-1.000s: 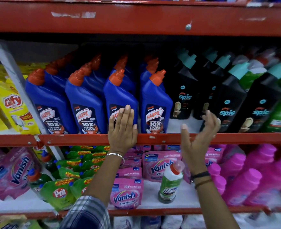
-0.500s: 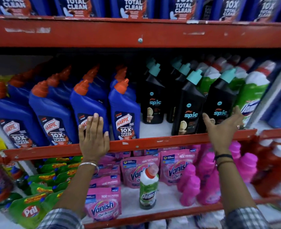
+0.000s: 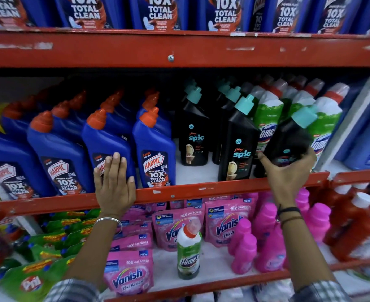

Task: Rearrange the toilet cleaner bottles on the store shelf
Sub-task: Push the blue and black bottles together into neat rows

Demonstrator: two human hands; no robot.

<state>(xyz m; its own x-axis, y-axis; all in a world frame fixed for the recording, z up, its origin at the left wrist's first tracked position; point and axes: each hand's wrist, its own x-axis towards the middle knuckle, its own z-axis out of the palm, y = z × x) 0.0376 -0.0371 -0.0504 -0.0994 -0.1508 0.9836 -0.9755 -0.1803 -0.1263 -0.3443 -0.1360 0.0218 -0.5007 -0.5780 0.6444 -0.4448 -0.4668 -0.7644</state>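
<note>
On the middle red shelf (image 3: 201, 191) stand rows of blue Harpic bottles (image 3: 155, 153) with orange caps at the left, black Spic bottles (image 3: 238, 147) with teal caps in the middle, and green Domex bottles (image 3: 269, 118) at the right. My right hand (image 3: 288, 171) grips the base of one black Spic bottle (image 3: 288, 138), which is tilted to the right above the shelf edge. My left hand (image 3: 114, 184) lies flat, fingers apart, on the shelf lip and against the label of a Harpic bottle (image 3: 107, 147).
More Harpic bottles (image 3: 157, 12) line the shelf above. The lower shelf holds pink Vanish pouches (image 3: 129, 273), a lone Domex bottle (image 3: 189, 249), pink bottles (image 3: 266, 243), red bottles (image 3: 358, 223) and green Pril pouches (image 3: 31, 280). A gap of bare shelf shows between the Harpic and Spic rows.
My right hand has closed on a black Spic bottle and tipped it rightward off its spot. The view has shifted slightly up and right; my left hand stays on the shelf edge.
</note>
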